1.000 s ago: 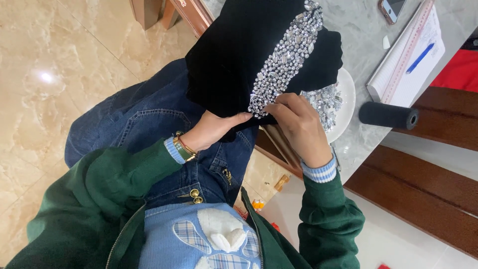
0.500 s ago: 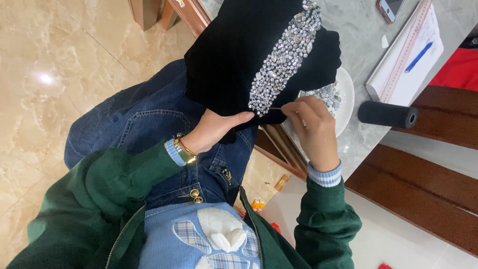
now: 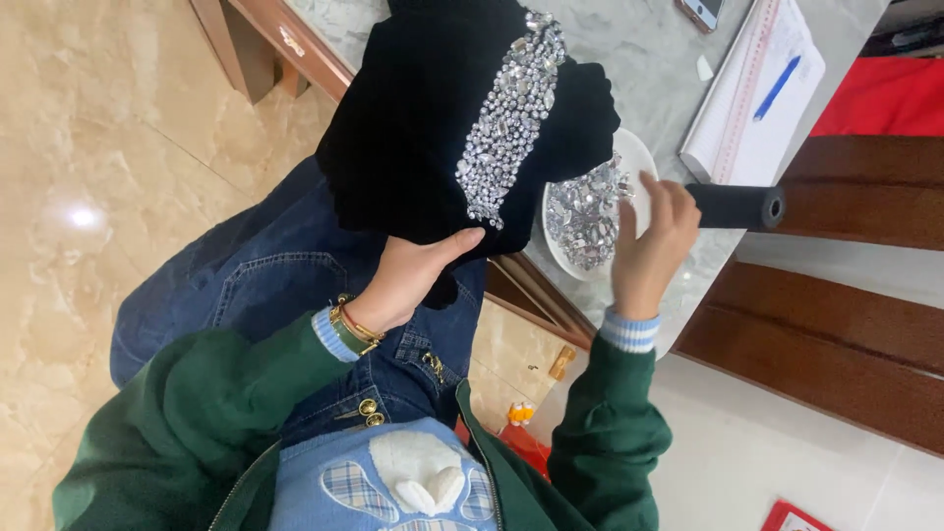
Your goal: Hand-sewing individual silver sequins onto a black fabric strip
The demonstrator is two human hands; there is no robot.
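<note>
My left hand point(image 3: 413, 273) grips the lower edge of a black velvet cloth point(image 3: 423, 128) that drapes from the table over my lap. A band of silver rhinestones point(image 3: 511, 118) runs down the cloth. My right hand point(image 3: 649, 246) hovers over the right side of a white plate point(image 3: 641, 157) filled with loose clear rhinestones point(image 3: 582, 211), fingers together and pointing up. Whether a stone sits between the fingertips is not visible.
A black roll point(image 3: 733, 205) lies on the grey marble table point(image 3: 639, 59) just right of my hand. A notepad with a blue pen point(image 3: 777, 87) and a ruler lies beyond, a phone point(image 3: 700, 12) at the top. Dark wooden panels stand to the right.
My right hand has left the lower end of the rhinestone band on the cloth and moved right to the plate of loose stones. The left hand keeps its hold.
</note>
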